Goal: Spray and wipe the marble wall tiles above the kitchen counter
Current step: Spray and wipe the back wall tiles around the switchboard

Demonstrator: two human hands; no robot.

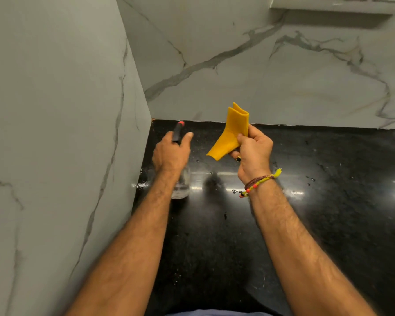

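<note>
My left hand [172, 151] grips the black trigger head of a clear spray bottle [182, 185] with a red nozzle tip; the bottle hangs upright just above or on the black counter, near the left wall. My right hand [252, 151] pinches a folded yellow cloth [232, 131], held up in the air in front of the back wall. The marble wall tiles [271, 71], white with grey veins, rise behind the counter, and a second marble face [55, 133] runs along the left side.
The polished black granite counter [317, 190] carries scattered water drops and bright reflections. A white ledge or hood edge [328, 5] juts out at the top right. The two walls meet in a corner [151, 117] at the counter's back left.
</note>
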